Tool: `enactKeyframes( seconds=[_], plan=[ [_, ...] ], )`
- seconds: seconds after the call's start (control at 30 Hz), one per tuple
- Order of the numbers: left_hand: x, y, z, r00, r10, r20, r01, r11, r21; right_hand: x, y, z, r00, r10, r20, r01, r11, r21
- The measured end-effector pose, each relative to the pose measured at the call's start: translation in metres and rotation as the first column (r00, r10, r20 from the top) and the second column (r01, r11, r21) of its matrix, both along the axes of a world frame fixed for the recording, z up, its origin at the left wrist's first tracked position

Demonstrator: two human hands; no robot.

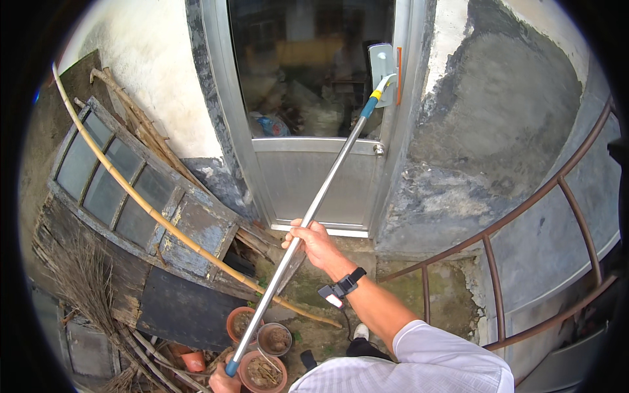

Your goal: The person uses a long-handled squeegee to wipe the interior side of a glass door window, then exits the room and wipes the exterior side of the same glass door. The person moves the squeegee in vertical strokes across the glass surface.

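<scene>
A long metal pole [330, 176] runs diagonally up from the lower left. My right hand [317, 244], with a strapped device on its wrist, wraps around the pole's middle. At the blue lower end of the pole, my left hand [225, 380] is closed on it, partly cut off by the picture's bottom edge. The pole's far end carries a flat pale window-cleaning head [381, 64] with an orange squeegee blade [399, 76] beside it. That head lies over the right edge of the glass pane [304, 64] in a metal-framed door [314, 184]. Whether it touches the glass is hard to tell.
A round doorknob [378, 149] sits below the pane. Leftward lean an old wooden door with panes [196, 211], a bamboo pole [142, 200] and a twig broom [88, 280]. Several plant pots [275, 339] stand near my feet. A brown metal railing [494, 290] curves along the right.
</scene>
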State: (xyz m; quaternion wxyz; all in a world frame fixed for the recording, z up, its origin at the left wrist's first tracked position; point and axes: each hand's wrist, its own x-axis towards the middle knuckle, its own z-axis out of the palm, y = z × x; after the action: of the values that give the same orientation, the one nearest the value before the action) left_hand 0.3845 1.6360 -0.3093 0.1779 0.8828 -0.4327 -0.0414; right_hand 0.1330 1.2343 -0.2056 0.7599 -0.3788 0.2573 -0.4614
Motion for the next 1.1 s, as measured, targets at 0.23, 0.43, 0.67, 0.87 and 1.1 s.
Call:
enactKeyframes(
  seconds=[0.23,0.43,0.67,0.87,1.1],
  plan=[
    [0.031,-0.026,0.052,0.994,0.039,0.101,-0.052,0.991,0.124,0.019,-0.026,0.011,0.996,-0.003,0.084,0.004,1.000,-0.022],
    [0.033,-0.039,0.056,0.988,-0.003,0.156,-0.002,0.999,0.037,0.015,-0.042,-0.001,0.995,0.031,0.098,-0.030,1.000,-0.009],
    [0.034,-0.021,0.045,0.975,0.023,0.223,-0.067,0.979,0.193,0.012,-0.035,-0.047,0.996,0.036,0.084,-0.047,0.990,0.132],
    [0.016,-0.016,0.066,0.978,-0.017,0.208,-0.028,0.976,0.216,0.005,-0.038,-0.036,0.994,0.060,0.091,-0.068,0.994,0.081],
    [0.000,-0.030,0.125,0.966,0.040,0.254,-0.069,0.992,0.106,0.004,-0.044,0.008,0.976,0.071,0.206,-0.075,0.997,0.011]
  ],
)
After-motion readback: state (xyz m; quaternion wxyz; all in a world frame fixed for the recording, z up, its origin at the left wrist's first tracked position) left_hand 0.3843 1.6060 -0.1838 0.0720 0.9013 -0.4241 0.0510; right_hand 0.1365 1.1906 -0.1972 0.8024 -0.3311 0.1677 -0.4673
